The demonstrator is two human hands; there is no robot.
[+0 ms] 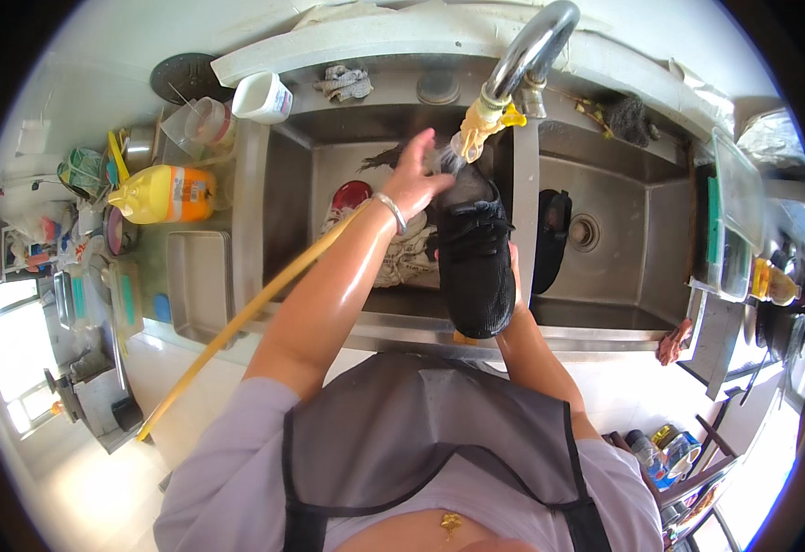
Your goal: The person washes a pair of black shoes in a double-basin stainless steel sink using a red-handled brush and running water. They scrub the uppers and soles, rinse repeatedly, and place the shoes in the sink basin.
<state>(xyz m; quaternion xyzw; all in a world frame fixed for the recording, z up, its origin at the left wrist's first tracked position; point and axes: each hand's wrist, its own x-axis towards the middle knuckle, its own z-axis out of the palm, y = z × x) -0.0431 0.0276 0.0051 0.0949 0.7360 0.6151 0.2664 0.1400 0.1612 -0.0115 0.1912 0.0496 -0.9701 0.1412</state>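
Observation:
A wet black lace-up shoe (478,269) is held over the left basin of a double steel sink, its opening under the water running from the chrome faucet (537,41). My right hand (515,269) grips the shoe from beneath; the shoe hides most of its fingers. My left hand (416,176), with a bangle at the wrist, is spread beside the stream and holds nothing. Below it in the basin lie a red-and-white shoe (351,196) and a light-coloured wet bundle (409,259). Another black shoe (552,241) leans against the left wall of the right basin.
A yellow pole (250,307) slants across the sink's left side, passing behind my left forearm. Left of the sink are a yellow-orange jug (168,194), a steel tray (200,283) and a white tub (262,98). A rag (344,84) lies on the back ledge.

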